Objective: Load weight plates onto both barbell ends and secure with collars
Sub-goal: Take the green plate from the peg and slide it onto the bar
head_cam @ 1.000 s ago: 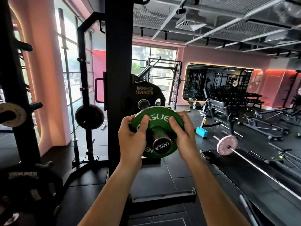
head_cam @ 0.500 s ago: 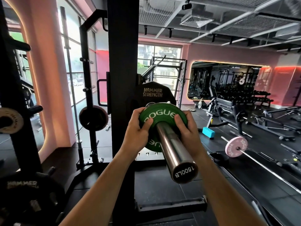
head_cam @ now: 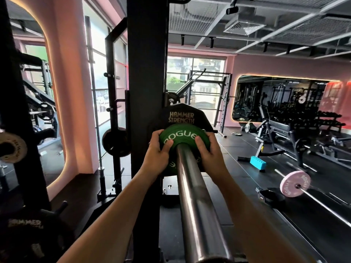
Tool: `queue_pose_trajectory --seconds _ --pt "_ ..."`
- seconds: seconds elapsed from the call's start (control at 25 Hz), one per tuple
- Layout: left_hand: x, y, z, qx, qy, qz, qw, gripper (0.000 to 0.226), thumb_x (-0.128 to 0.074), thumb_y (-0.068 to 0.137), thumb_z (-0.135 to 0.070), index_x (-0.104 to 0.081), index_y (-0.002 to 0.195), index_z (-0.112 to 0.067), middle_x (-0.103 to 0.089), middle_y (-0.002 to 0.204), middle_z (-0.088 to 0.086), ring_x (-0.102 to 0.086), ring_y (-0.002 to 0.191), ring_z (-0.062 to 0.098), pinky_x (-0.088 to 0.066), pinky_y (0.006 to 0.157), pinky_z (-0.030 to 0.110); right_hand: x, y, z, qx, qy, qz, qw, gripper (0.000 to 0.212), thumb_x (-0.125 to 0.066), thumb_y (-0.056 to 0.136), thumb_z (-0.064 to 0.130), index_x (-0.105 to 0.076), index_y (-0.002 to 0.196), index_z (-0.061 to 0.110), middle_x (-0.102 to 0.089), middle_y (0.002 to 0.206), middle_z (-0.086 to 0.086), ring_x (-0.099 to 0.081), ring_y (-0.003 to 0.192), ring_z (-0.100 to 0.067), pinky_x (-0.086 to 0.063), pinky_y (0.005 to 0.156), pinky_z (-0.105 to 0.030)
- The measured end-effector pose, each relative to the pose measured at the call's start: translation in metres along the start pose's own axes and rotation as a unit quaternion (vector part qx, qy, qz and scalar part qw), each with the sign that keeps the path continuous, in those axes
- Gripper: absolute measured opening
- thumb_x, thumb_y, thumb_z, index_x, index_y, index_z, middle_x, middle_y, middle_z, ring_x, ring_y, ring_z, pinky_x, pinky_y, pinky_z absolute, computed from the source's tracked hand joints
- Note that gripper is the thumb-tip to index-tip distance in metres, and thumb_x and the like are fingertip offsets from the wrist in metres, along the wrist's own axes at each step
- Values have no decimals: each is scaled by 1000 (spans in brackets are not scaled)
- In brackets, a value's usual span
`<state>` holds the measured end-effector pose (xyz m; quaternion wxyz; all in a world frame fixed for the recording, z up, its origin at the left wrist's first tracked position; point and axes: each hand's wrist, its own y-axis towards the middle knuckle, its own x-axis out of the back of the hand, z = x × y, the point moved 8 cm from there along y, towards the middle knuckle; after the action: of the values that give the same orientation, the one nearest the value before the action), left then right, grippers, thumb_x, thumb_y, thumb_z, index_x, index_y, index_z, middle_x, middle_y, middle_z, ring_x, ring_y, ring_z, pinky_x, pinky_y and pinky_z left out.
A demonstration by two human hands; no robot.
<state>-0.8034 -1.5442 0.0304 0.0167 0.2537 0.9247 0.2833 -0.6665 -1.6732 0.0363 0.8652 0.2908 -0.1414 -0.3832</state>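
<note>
Plate [head_cam: 183,138] slid far down the sleeve [head_cam: 197,196] since a second ago, now against the black plate [head_cam: 181,116]. Your left hand [head_cam: 158,151] and right hand [head_cam: 208,151] kept fingers clamped on its rim; collar comes next.

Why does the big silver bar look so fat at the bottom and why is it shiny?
Head view: the wide-angle lens swells whatever is near, so the barbell sleeve balloons toward the bottom edge; window daylight streaks glare along its metal; the green plate reads sharp; the frame's edges bend, and the left corner is dark.
</note>
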Motion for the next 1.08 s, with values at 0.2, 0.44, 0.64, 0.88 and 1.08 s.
queue_pose_trajectory --seconds 0.2,0.44,0.64,0.88,1.08 --pt "-8 26 16 27 1 -6 1000 29 -55 101 -15 -47 129 -16 -63 113 6 -60 89 4 -43 65 0 -4 29 -20 -18 -24 14 999 4 -58 103 31 -56 100 32 -68 104 0 -66 99 -15 -53 86 -23" --pt "-16 53 32 40 37 -3 998 32 -54 102 -24 -45 131 -18 -60 125 14 -58 112 23 -42 82 19 -3 48 -38 -53 -82 23 995 24 -52 105 37 -51 124 23 -65 113 4 -62 99 -12 -44 73 -6" --pt "-17 57 31 45 38 -10 998 32 -58 100 -25 -48 130 -17 -63 120 10 -62 112 24 -46 81 18 -5 50 -35 -72 -149 45 985 37 -45 107 39 -42 136 17 -59 113 2 -56 99 -18 -37 80 -24" --pt "19 50 12 -44 209 -113 970 50 -86 74 -28 -55 113 -24 -55 103 2 -53 94 16 -40 80 25 19 46 -25 -33 -283 -11 959 38 -66 94 38 -49 123 21 -64 98 -3 -61 84 -22 -41 72 -29" --pt "14 54 13 -60 247 -137 957 43 -84 78 -30 -54 106 -17 -51 104 1 -50 92 17 -40 77 29 20 56 -27 -1 -303 -56 951 35 -73 89 37 -50 107 19 -59 98 -2 -58 86 -23 -40 70 -31"
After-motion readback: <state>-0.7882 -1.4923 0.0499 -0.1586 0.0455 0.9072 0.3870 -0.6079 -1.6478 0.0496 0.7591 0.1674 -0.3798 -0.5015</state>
